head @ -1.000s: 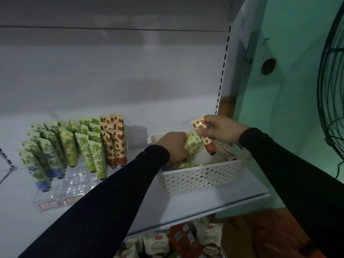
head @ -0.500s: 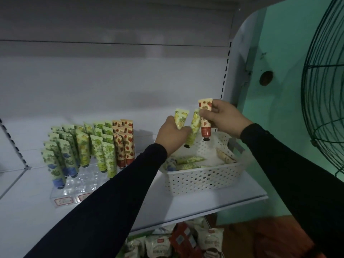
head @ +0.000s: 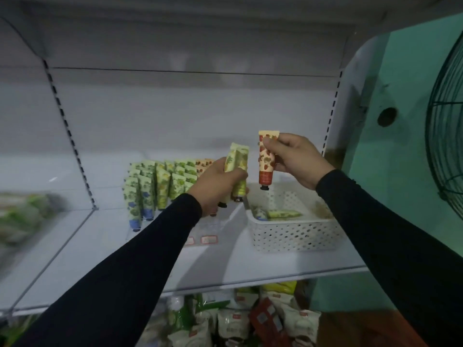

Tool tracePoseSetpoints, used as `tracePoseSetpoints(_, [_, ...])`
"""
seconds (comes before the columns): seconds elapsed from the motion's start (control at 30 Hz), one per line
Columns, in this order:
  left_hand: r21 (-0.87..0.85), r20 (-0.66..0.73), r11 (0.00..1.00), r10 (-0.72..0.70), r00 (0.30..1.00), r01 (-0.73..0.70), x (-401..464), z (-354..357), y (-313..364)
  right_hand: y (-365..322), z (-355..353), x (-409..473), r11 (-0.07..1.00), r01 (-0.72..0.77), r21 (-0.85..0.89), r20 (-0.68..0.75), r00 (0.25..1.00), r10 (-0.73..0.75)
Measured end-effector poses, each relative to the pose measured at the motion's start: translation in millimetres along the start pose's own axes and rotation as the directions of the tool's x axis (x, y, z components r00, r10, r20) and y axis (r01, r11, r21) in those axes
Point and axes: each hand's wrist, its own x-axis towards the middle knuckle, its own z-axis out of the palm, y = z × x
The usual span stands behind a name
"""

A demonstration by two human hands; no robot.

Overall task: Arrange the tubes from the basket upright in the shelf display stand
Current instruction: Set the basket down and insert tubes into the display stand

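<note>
Your left hand (head: 218, 182) grips two green-patterned tubes (head: 236, 171), caps down, just left of the white perforated plastic basket (head: 295, 234). Your right hand (head: 294, 159) pinches one upright strawberry-printed tube with a red base (head: 266, 169) above the basket's rear-left corner. More green tubes (head: 280, 214) lie flat inside. Behind your left hand, rows of tubes stand upright in the clear display stand (head: 160, 181).

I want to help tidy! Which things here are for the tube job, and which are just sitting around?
For the job: left hand holding green tubes; right hand holding strawberry tube; white basket; tubes on display stand.

Just sitting around: fan; snack bags below.
</note>
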Motion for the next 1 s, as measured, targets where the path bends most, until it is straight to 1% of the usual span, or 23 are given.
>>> tracePoseSetpoints(0.07, [-0.120, -0.037, 0.993, -0.013, 0.999, 0.009, -11, -16, -2, -1, 14, -2, 0.998, 0.036, -0.046, 0.018, 0.999, -0.035])
tracePoseSetpoints(0.13, [-0.193, -0.113, 0.981, 0.006, 0.994, -0.028, -19, -34, -8, -1, 28, -6, 0.988, 0.080, -0.132, 0.025, 0.997, -0.078])
tracePoseSetpoints(0.2, [-0.177, -0.184, 0.983, 0.024, 0.983, -0.057, -30, -53, -16, 3, 41, -9, 0.974, 0.103, -0.202, 0.035, 0.995, -0.098])
tracePoseSetpoints(0.33, [-0.073, -0.272, 0.997, -0.023, 0.962, 0.003, -52, -80, -43, 22, 64, -13, 0.963, 0.109, -0.246, 0.032, 0.994, -0.104])
tracePoseSetpoints(0.43, [-0.082, -0.271, 0.996, -0.067, 0.960, 0.047, -70, -88, -64, 38, 77, -16, 0.937, 0.081, -0.340, 0.027, 0.997, -0.077])
tracePoseSetpoints(0.53, [-0.082, -0.272, 0.993, -0.099, 0.957, 0.080, -85, -91, -84, 50, 85, -15, 0.881, 0.087, -0.466, 0.042, 0.996, -0.076])
tracePoseSetpoints(0.63, [-0.117, -0.259, 0.987, -0.139, 0.956, 0.111, -93, -93, -100, 57, 91, -13, 0.888, 0.073, -0.454, 0.059, 0.997, -0.052])
tracePoseSetpoints(0.67, [-0.139, -0.255, 0.982, -0.157, 0.954, 0.124, -95, -94, -106, 59, 92, -12, 0.886, 0.079, -0.458, 0.049, 0.997, -0.064])
tracePoseSetpoints(0.73, [-0.170, -0.259, 0.975, -0.187, 0.948, 0.146, -97, -93, -115, 59, 93, -11, 0.863, 0.098, -0.495, 0.034, 0.995, -0.094])
tracePoseSetpoints(0.83, [-0.205, -0.244, 0.965, -0.210, 0.947, 0.161, -98, -93, -128, 56, 92, -9, 0.827, 0.108, -0.551, 0.056, 0.994, -0.092])
tracePoseSetpoints(1.0, [-0.232, -0.220, 0.960, -0.207, 0.953, 0.155, -94, -93, -133, 53, 92, -10, 0.778, 0.159, -0.608, 0.094, 0.987, -0.129])
